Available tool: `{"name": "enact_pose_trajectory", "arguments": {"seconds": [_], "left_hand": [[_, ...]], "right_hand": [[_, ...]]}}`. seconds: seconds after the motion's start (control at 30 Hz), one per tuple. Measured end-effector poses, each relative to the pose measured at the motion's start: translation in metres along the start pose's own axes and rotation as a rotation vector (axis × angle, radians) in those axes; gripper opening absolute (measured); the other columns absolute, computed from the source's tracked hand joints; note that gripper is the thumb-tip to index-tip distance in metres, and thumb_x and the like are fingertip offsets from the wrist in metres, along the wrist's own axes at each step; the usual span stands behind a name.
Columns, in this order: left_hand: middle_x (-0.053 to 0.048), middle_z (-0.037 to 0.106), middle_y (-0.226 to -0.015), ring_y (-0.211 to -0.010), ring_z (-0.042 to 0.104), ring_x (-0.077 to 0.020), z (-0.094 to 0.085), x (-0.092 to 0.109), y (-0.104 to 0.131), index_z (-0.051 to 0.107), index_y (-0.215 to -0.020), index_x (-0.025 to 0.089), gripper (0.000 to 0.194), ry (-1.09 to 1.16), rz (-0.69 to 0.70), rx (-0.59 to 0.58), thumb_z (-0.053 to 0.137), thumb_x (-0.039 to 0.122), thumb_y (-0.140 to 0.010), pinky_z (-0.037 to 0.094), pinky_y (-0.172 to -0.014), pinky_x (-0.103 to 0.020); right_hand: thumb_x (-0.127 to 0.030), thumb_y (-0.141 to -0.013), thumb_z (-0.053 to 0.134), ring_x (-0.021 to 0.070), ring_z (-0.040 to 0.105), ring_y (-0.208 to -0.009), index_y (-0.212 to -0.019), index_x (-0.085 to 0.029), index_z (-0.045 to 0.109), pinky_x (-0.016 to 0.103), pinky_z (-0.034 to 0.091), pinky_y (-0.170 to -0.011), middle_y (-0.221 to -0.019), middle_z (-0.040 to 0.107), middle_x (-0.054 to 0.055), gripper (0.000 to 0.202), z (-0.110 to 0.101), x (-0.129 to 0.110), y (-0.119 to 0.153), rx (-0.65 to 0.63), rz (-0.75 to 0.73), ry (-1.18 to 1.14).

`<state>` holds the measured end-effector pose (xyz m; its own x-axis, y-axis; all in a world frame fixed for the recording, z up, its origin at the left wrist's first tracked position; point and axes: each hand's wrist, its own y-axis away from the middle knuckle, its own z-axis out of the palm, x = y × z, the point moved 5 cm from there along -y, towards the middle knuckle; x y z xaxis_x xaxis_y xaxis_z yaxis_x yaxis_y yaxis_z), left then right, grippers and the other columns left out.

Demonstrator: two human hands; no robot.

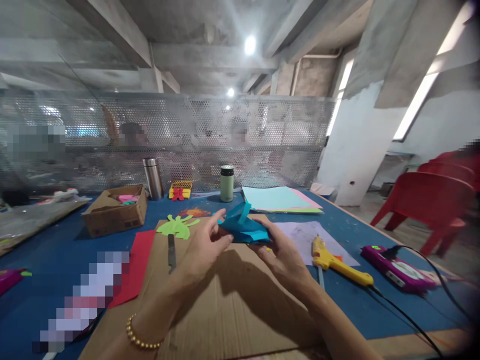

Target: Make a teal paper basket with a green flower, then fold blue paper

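Note:
A folded piece of blue paper [245, 227] is held above a brown cardboard sheet [240, 310]. My left hand [212, 242] is at its left side, thumb and fingers closed on its edge. On the right side my right hand [275, 245] grips the same paper, thumb below and fingers on top. Left of my left hand, green paper cut-outs [178, 227] lie on the cardboard above a dark blade-like strip [171, 254]. A yellow glue gun [337, 265] rests on a lilac sheet [300, 240] to the right of my right hand.
Behind are a cardboard box [116, 212], a steel flask [153, 179], a green tumbler [227, 184] and stacked coloured paper [281, 199]. Red paper [140, 265] lies left. A purple power strip [397, 269] with cables sits right. Beyond it stands a red chair [427, 200].

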<state>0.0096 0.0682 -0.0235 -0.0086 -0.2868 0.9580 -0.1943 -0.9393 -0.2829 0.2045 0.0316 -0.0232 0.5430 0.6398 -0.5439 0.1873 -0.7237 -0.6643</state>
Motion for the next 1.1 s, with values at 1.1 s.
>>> {"name": "enact_pose_trajectory", "arguments": {"seconds": [1.1], "left_hand": [[0.000, 0.070, -0.073, -0.072, 0.059, -0.0183, 0.010, 0.046, 0.031, 0.073, -0.084, 0.024, 0.018, -0.808, 0.926, 0.106, 0.059, 0.016, -0.094, 0.035, -0.085, -0.037]], "right_hand": [[-0.010, -0.094, 0.055, 0.0246, 0.062, -0.125, -0.150, -0.027, 0.043, 0.039, 0.062, -0.094, -0.141, 0.059, 0.013, 0.060, 0.010, -0.030, 0.014, -0.029, -0.183, -0.048]]}}
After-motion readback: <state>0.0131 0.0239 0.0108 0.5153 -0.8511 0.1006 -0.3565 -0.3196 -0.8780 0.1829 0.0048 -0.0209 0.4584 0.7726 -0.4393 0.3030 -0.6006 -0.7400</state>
